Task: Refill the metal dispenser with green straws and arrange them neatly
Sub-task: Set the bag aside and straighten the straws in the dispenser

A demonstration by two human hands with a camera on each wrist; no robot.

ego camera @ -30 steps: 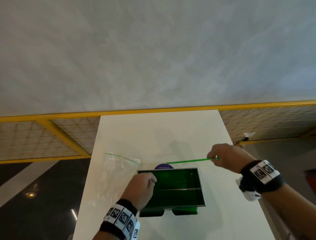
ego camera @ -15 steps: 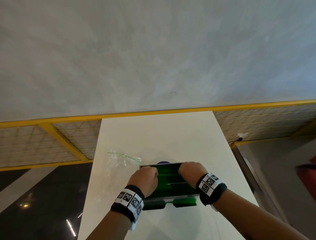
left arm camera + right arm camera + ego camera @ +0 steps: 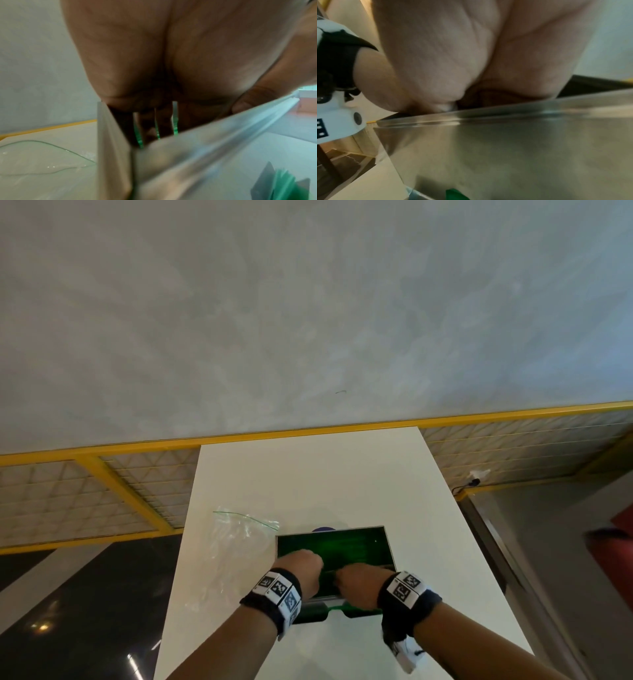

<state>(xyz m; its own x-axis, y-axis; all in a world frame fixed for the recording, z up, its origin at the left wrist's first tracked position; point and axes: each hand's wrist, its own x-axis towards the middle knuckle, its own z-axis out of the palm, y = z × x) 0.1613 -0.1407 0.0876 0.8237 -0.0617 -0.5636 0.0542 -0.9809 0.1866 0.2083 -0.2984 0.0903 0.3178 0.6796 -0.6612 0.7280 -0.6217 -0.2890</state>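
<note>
grey plaster wall (image 3: 308, 302) fills the top of the head view, with a yellow-framed mesh railing (image 3: 102, 474) running under it, and a long white table (image 3: 308, 481) stretches away from the person.

on the near half of that table sits the metal dispenser (image 3: 388, 546), an open-topped box, and its inside glows green with the green straws (image 3: 342, 546) lying crosswise in it. more green shows at the slot low on its front, just under the wrists.

both hands are down in the box, side by side at its near edge. left hand (image 3: 301, 571) is at the near left corner, knuckles up, fingers curled downward into the box; the left wrist view looks past the palm (image 3: 171, 54) to three green straw pieces (image 3: 175, 120) hanging down from under the fingers behind the dispenser's front wall (image 3: 223, 135), so this hand grips a few straws.

right hand (image 3: 358, 585) sits just beside it, almost touching, over the near rim. the right wrist view gives the palm (image 3: 471, 54) pressed close above the steel front panel (image 3: 505, 148), and the fingers drop behind the rim out of sight, so i cannot tell whether they are curled on anything.

left of the dispenser, close to its far left corner, lies a clear plastic zip bag (image 3: 229, 549), flat and crumpled on the table. a small purple disc (image 3: 323, 529) peeks out just behind the box's far edge. black wristbands with white square markers (image 3: 279, 590) wrap both wrists.
</note>
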